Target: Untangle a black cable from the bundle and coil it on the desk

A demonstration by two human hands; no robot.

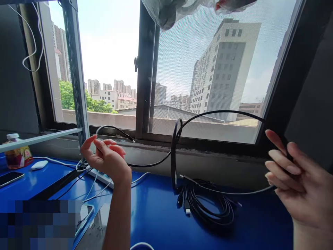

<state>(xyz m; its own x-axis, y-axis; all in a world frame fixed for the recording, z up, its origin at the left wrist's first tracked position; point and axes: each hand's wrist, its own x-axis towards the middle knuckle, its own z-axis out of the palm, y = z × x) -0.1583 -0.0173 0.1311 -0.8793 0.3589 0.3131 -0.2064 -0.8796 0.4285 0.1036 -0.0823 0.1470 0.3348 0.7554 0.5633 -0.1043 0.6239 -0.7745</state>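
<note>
While its middle hangs in a narrow loop just left of the coil (221, 219) on the blue worktop (153, 211), the black cable (173, 152) appears smooth and slender, one plug end free. Left of the coil, the left hand (108, 156) is bent at the wrist, thumb and fingers pinching the cable. Right of the coil, the right hand (292, 173) has curled fingers gripping it. Far left of the coil, a white-capped bottle (17, 152) contains reddish liquid; high above the coil, a clear bag's (182, 10) contents are indistinct.
</note>
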